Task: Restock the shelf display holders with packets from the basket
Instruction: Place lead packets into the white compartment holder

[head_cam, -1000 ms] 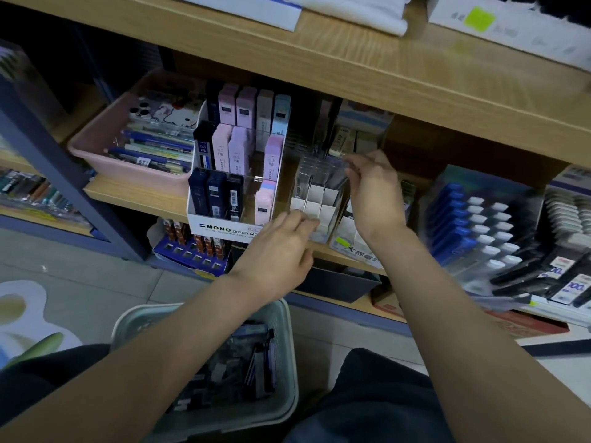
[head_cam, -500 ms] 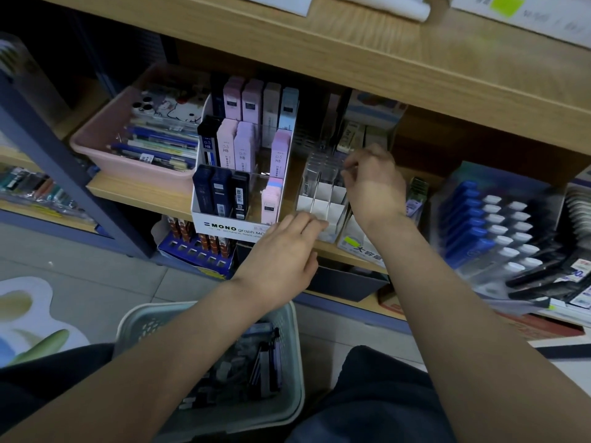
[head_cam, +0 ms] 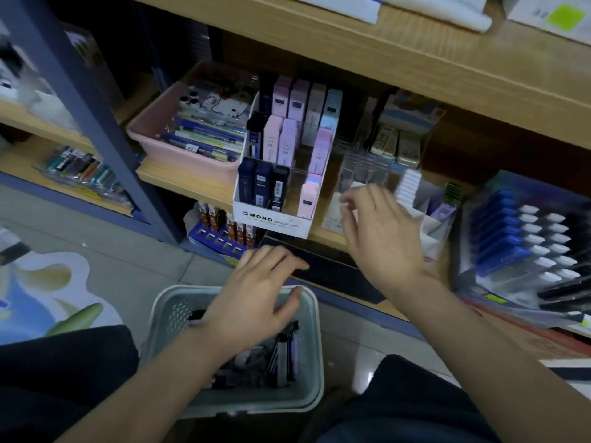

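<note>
A pale green basket (head_cam: 166,310) stands on the floor between my knees, holding several dark packets (head_cam: 283,353). My left hand (head_cam: 256,302) hovers over its far rim, fingers spread, holding nothing. On the wooden shelf stands a white MONO display holder (head_cam: 271,219) with dark, pink and blue lead packets in tiers. To its right is a clear compartmented holder (head_cam: 363,169), mostly without packets. My right hand (head_cam: 380,231) is in front of that clear holder, fingers loosely apart and blurred, with nothing in it.
A pink tray (head_cam: 153,129) of pens sits left of the MONO holder. Blue-capped items in a clear rack (head_cam: 508,231) fill the right. A dark blue upright post (head_cam: 96,129) stands left. Another wooden shelf (head_cam: 415,65) hangs close above. A lower rack (head_cam: 224,231) sits below.
Both hands have drawn back from the clear holder. My left hand dropped down over the basket; my right hand let go of the holder and moved toward me.
</note>
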The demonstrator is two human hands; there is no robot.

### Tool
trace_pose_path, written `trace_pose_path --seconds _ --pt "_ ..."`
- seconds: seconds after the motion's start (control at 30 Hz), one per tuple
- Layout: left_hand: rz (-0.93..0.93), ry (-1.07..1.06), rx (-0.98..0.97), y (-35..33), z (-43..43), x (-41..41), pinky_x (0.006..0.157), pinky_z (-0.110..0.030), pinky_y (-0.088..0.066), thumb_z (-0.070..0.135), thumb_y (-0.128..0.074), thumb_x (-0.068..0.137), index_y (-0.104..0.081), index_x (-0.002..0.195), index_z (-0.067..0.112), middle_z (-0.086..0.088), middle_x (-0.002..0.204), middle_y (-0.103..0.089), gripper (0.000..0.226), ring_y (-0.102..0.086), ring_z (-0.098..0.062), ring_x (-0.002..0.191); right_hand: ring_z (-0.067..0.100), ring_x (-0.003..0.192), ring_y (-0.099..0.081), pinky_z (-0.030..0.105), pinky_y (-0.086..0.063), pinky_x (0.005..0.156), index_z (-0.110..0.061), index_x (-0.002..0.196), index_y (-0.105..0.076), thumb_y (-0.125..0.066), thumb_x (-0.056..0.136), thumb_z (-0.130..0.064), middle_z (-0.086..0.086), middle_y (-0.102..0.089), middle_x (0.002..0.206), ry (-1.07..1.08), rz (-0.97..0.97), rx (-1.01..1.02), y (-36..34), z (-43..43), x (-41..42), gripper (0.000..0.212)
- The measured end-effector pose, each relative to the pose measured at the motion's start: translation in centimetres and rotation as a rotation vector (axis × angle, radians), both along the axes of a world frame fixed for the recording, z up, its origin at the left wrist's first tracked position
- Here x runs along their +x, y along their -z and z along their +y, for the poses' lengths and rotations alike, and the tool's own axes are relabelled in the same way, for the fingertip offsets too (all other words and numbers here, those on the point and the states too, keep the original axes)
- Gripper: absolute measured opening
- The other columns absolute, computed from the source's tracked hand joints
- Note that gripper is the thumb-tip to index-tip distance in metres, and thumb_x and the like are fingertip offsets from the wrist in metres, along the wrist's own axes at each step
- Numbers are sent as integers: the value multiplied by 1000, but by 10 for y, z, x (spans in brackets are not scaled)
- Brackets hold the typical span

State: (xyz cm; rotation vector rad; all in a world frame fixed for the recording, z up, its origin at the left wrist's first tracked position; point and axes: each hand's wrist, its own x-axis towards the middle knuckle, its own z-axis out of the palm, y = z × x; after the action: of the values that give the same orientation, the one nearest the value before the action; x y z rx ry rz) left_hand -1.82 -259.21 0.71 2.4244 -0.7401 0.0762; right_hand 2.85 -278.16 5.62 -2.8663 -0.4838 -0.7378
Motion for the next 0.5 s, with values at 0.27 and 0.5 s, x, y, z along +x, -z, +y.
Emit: trace_pose_path --seconds 0.27,0.5 --pt "291 -388 -72 94 120 -54 86 -29 -38 41 -40 85 -54 118 26 1 116 -57 39 -51 -17 106 18 96 -54 29 -44 76 -16 111 -55 -32 102 -30 0 -53 107 -357 718 -66 104 78 -58 29" --pt "409 -675 -265 141 160 -66 93 -22 -30 54 -33 86 -37 128 36 13 122 -45 47 -41 -4 110 27 103 -54 36 -44 82 -7 125 -47 -38 102 -27 14 -53 125 -215 1387 98 223 114 -77 32"
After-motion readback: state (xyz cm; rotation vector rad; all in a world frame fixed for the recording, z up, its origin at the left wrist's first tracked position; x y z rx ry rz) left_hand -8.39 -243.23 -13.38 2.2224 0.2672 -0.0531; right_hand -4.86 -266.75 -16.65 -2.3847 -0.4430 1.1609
